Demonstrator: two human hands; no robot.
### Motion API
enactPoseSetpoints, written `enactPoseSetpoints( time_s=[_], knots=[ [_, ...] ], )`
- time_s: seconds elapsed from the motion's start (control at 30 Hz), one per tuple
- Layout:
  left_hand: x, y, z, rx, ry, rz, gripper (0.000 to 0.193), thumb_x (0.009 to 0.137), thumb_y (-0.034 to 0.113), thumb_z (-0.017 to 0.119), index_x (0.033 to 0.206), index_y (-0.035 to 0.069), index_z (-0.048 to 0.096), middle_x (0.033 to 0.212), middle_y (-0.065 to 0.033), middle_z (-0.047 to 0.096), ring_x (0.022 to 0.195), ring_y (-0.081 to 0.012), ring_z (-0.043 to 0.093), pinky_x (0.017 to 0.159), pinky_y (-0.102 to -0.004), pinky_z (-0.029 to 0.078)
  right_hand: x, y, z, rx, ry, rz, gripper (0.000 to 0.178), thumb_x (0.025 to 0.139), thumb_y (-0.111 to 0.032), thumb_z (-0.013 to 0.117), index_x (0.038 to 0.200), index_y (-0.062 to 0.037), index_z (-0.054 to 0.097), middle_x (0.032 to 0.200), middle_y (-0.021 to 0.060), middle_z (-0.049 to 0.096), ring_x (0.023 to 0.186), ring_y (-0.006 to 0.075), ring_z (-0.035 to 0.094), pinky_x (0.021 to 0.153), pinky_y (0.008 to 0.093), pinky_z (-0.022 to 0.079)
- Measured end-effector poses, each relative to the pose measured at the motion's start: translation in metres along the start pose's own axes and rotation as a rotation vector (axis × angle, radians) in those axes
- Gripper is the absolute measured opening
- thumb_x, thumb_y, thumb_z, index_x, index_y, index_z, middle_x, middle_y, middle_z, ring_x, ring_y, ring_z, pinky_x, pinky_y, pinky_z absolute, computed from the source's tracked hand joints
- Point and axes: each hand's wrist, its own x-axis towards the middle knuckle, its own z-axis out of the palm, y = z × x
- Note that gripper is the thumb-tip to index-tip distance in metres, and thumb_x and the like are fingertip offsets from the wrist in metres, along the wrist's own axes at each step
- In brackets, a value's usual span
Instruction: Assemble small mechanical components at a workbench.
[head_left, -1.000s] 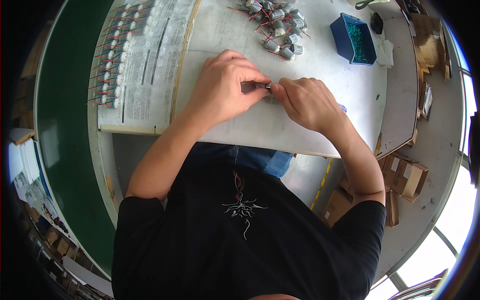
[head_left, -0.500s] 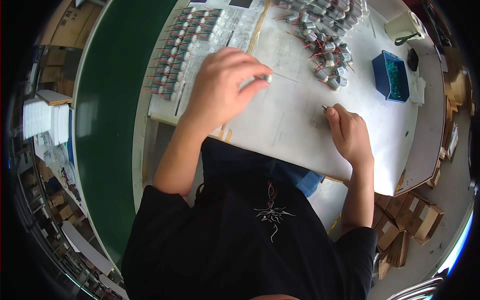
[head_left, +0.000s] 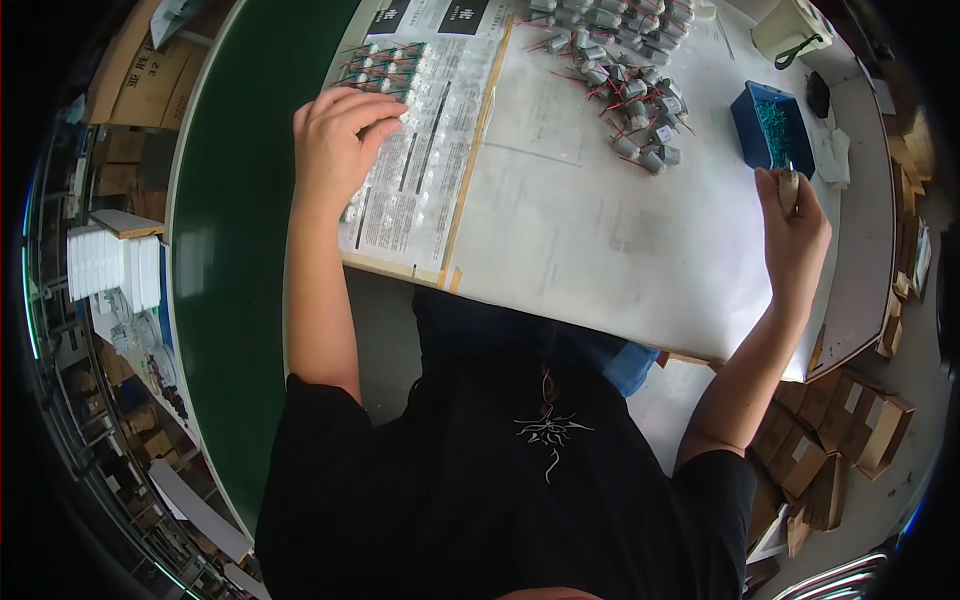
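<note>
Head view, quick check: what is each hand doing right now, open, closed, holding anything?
Left hand: fingers curled down on the rows of small motors; whether it holds one cannot be told.
Right hand: closed on a small pale tool beside the blue bin.

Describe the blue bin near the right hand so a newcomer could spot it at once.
Start at the white sheet covering the bench and follow it to its far right edge. There, just past the loose pile of small motors and right above the right hand, sits the blue bin: the only open box, rectangular, holding green parts.
</note>
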Motion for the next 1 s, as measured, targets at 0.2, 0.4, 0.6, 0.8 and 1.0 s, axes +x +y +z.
enactPoseSetpoints(
  time_s=[0.2, 0.4, 0.6, 0.8, 1.0],
  knots=[
    [0.027, 0.11, 0.015, -0.322, 0.021, 0.122, 0.017, 0.086, 0.018, 0.083, 0.103, 0.014, 0.083, 0.11, 0.0012, 0.077, 0.111, -0.0209, 0.066, 0.102, -0.0375, 0.046, 0.07, 0.048, -0.021, -0.426, -0.091, 0.018, 0.022, 0.097, -0.029, 0.073, 0.109, -0.0102, 0.076, 0.092, 0.0152, 0.074, 0.084, 0.0368, 0.07, 0.076, 0.0451, 0.056],
    [0.05, 0.182, 0.061, -0.164, -0.025, 0.324, 0.021, 0.085, 0.011, 0.08, 0.107, 0.012, 0.079, 0.107, -0.0001, 0.074, 0.107, -0.0214, 0.067, 0.093, -0.0387, 0.05, 0.076, 0.048, 0.011, -0.499, -0.183, 0.063, 0.021, 0.096, -0.027, 0.072, 0.112, -0.0142, 0.076, 0.1, 0.014, 0.077, 0.093, 0.0386, 0.071, 0.08, 0.0484, 0.057],
    [0.048, 0.177, 0.071, -0.331, -0.071, 0.274, 0.016, 0.086, 0.011, 0.079, 0.1, 0.012, 0.071, 0.105, -0.0015, 0.073, 0.103, -0.0231, 0.067, 0.088, -0.0403, 0.051, 0.066, 0.045, 0.012, -0.44, -0.039, 0.144, 0.021, 0.096, -0.029, 0.073, 0.11, -0.0142, 0.077, 0.099, 0.0125, 0.078, 0.09, 0.0367, 0.072, 0.08, 0.0469, 0.056],
    [0.047, 0.181, 0.075, -0.424, -0.139, 0.259, 0.016, 0.086, 0.012, 0.08, 0.096, 0.011, 0.068, 0.105, -0.0032, 0.072, 0.104, -0.024, 0.067, 0.091, -0.0428, 0.051, 0.068, 0.055, 0.004, -0.198, 0.081, 0.164, 0.025, 0.093, -0.026, 0.078, 0.111, -0.009, 0.08, 0.093, 0.0142, 0.077, 0.083, 0.0254, 0.074, 0.079, 0.0393, 0.056],
    [0.048, 0.18, 0.067, -0.376, -0.044, 0.265, 0.019, 0.086, 0.015, 0.081, 0.101, 0.011, 0.071, 0.093, -0.0035, 0.072, 0.098, -0.0252, 0.069, 0.092, -0.0422, 0.052, 0.065, 0.063, 0.014, -0.104, 0.146, 0.039, 0.021, 0.094, -0.023, 0.077, 0.109, -0.0075, 0.08, 0.09, 0.0167, 0.077, 0.082, 0.0329, 0.073, 0.08, 0.0415, 0.056]
  ],
)
